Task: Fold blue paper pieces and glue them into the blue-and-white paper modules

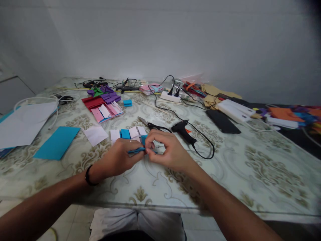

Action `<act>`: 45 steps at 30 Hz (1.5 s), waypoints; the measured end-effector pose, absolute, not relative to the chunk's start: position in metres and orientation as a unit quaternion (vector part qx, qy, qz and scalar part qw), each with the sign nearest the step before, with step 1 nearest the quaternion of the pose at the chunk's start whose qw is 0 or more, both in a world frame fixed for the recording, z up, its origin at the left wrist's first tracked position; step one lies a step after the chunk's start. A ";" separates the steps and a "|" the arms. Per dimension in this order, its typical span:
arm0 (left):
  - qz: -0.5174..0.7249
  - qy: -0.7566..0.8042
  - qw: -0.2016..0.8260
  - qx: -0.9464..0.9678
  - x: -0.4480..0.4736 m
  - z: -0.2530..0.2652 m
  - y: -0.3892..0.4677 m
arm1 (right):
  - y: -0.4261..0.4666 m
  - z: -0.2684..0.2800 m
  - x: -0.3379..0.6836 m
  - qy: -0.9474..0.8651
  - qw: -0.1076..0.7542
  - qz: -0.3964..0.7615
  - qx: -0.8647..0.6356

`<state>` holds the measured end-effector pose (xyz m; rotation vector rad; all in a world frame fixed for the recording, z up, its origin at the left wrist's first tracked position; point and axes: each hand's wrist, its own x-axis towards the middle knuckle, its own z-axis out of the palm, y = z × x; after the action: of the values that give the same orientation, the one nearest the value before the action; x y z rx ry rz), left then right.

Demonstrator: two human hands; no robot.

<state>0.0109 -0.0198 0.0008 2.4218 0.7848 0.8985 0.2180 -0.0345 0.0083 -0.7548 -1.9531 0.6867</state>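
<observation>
Near the front middle of the table, my left hand [122, 154] and my right hand [165, 147] meet on a narrow folded piece of blue paper [136, 150]. The left fingers clasp its body, while the right thumb and index finger pinch its right end. Just behind the hands lie several small folded white and blue paper pieces [125, 134], partly covered by my fingers. Scissors [152, 125] lie behind my right hand, blades pointing left. A black glue gun [184, 131] rests to the right of them.
Blue sheet [57, 143], small white sheet [95, 135] and large white paper [27, 124] lie left. Folded red, pink and purple papers [102, 103] sit further back. A corded white power strip [170, 97], black phone [222, 121] and white power bank-like box [235, 111] are right.
</observation>
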 end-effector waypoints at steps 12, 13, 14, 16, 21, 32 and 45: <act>0.391 0.266 0.249 0.845 0.006 0.004 -0.022 | -0.034 0.014 0.223 -0.786 0.471 0.255 -0.309; 0.386 0.269 0.249 0.847 0.006 0.004 -0.022 | -0.034 0.013 0.223 -0.786 0.470 0.254 -0.310; 0.376 0.274 0.246 0.851 0.006 0.004 -0.022 | -0.034 0.013 0.223 -0.787 0.469 0.254 -0.310; 0.349 0.281 0.230 0.864 0.007 0.004 -0.021 | -0.034 0.011 0.221 -0.790 0.463 0.256 -0.308; 0.313 0.308 0.227 0.869 0.007 0.005 -0.021 | -0.033 0.010 0.220 -0.788 0.454 0.269 -0.317; 0.349 0.376 0.363 0.778 0.008 0.006 -0.012 | -0.029 0.008 0.229 -0.761 0.455 0.289 -0.360; 0.395 0.416 0.405 0.712 0.005 0.007 -0.004 | -0.027 0.005 0.226 -0.786 0.468 0.236 -0.329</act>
<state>0.0049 -0.0041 0.0068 1.7967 1.0511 0.9982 0.2265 -0.0267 0.0050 -0.8060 -1.9265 0.5785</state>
